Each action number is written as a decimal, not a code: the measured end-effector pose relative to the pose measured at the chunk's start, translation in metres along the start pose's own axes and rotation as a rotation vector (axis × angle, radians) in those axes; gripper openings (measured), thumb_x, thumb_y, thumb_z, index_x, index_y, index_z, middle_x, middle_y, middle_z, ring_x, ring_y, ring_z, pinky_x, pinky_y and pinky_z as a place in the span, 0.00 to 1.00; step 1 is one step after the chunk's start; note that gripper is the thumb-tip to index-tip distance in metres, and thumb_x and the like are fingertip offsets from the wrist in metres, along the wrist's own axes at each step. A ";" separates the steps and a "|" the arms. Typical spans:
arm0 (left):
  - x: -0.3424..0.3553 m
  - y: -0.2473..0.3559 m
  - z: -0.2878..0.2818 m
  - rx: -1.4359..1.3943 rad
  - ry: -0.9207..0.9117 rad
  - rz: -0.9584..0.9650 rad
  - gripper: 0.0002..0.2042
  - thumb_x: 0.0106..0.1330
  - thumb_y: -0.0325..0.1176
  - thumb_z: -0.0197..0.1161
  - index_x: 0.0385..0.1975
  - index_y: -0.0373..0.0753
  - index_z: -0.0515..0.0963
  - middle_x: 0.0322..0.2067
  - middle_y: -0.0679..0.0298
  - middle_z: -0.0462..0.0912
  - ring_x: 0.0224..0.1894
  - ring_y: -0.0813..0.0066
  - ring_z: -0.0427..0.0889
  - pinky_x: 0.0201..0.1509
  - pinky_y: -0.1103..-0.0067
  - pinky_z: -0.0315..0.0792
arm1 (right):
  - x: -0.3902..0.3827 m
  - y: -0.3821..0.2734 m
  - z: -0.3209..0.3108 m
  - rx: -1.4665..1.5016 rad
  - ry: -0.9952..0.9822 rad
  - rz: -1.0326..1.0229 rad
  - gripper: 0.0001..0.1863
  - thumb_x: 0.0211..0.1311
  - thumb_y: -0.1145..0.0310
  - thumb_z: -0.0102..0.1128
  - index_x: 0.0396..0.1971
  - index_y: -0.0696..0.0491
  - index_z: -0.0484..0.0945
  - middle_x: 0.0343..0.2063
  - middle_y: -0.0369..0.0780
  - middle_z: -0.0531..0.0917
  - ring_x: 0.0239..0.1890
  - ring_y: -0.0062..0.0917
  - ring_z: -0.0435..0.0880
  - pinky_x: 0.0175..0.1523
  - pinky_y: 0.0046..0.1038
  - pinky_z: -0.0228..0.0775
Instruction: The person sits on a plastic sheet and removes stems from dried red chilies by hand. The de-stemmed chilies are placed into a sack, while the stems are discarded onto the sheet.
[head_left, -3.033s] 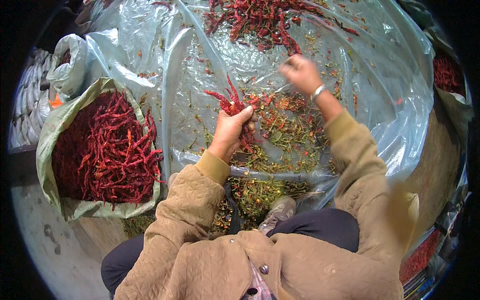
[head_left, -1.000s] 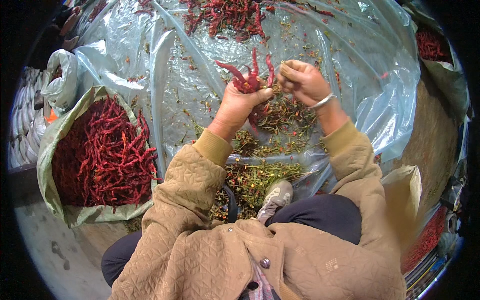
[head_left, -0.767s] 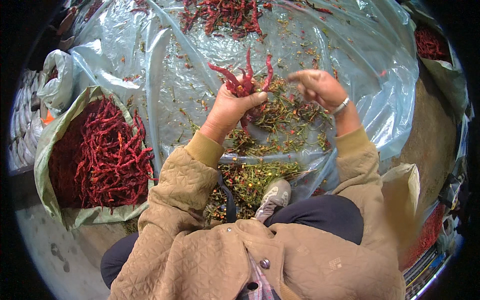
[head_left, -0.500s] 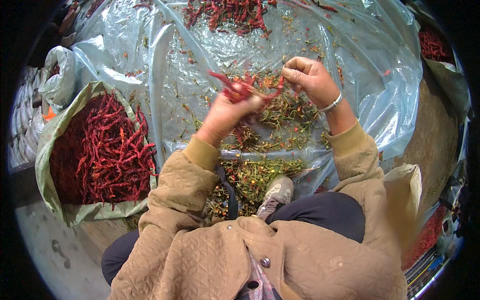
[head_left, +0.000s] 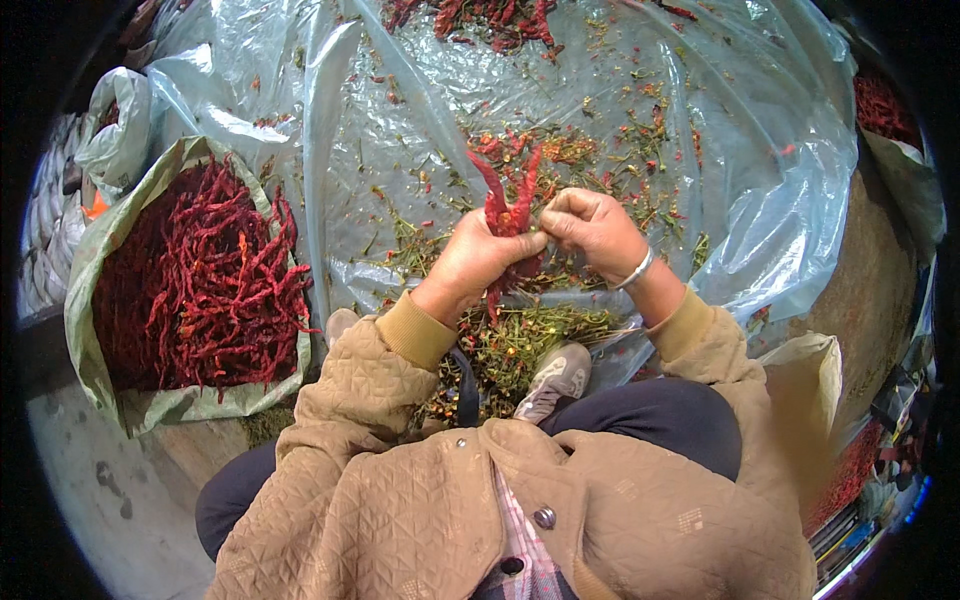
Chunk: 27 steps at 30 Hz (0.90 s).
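My left hand (head_left: 474, 262) is closed round a small bunch of wrinkled red dried chillies (head_left: 512, 205), their tips sticking out above and below the fist. Close against it, my right hand (head_left: 594, 232), with a bracelet at the wrist, pinches its fingertips together by the left thumb. Whatever the right fingers hold is too small to make out. Below both hands lie green stems and yellowish bits (head_left: 545, 335), heaped in front of my shoe. More red and green scraps (head_left: 570, 150) are scattered just beyond the hands.
A pale woven sack (head_left: 85, 330) full of red chillies stands open at left. Clear plastic sheeting (head_left: 400, 110) covers the ground ahead, with a chilli pile (head_left: 490, 18) at its far side. Another sack of chillies (head_left: 885, 108) is at far right. My shoe (head_left: 555, 380) rests beside the stems.
The right hand has come down to the left hand, its fingertips now at the left thumb. The chilli bunch has turned more upright, and the chilli between the two hands no longer spans them.
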<state>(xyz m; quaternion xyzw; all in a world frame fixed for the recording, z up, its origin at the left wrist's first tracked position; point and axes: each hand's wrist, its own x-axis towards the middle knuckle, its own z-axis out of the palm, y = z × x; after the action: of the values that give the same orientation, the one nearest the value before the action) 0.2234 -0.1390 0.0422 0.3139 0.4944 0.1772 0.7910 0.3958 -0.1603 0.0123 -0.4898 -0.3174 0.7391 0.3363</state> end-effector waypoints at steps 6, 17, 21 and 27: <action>-0.004 -0.022 -0.001 -0.055 0.004 -0.050 0.06 0.53 0.23 0.59 0.30 0.38 0.74 0.24 0.73 0.74 0.25 0.86 0.71 0.28 0.85 0.67 | -0.003 0.003 0.016 -0.627 0.111 -0.511 0.07 0.49 0.72 0.55 0.19 0.58 0.69 0.16 0.41 0.71 0.18 0.27 0.70 0.26 0.27 0.62; -0.003 -0.016 -0.077 -0.438 0.110 0.120 0.06 0.58 0.29 0.54 0.32 0.34 0.71 0.28 0.59 0.76 0.30 0.67 0.77 0.32 0.75 0.74 | 0.091 0.020 -0.039 -1.115 0.026 -0.716 0.04 0.47 0.70 0.54 0.24 0.54 0.73 0.21 0.44 0.74 0.27 0.40 0.74 0.32 0.37 0.67; 0.010 -0.012 -0.087 -0.476 0.084 0.102 0.07 0.57 0.28 0.54 0.34 0.34 0.69 0.22 0.62 0.72 0.23 0.72 0.72 0.27 0.76 0.71 | 0.130 0.014 -0.039 -1.337 -0.031 -0.767 0.05 0.47 0.72 0.54 0.27 0.52 0.71 0.26 0.42 0.72 0.32 0.38 0.74 0.34 0.35 0.67; 0.075 0.001 -0.078 0.224 0.433 0.318 0.10 0.47 0.25 0.64 0.30 0.33 0.75 0.23 0.66 0.77 0.23 0.77 0.74 0.28 0.79 0.70 | 0.136 0.022 -0.045 -1.379 -0.030 -0.733 0.09 0.42 0.73 0.59 0.21 0.55 0.67 0.24 0.42 0.70 0.30 0.39 0.71 0.33 0.35 0.65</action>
<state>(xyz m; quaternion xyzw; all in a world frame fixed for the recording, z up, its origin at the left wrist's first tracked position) 0.1874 -0.0685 -0.0321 0.4277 0.6130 0.3061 0.5896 0.3937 -0.0570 -0.0891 -0.4420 -0.8511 0.2234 0.1743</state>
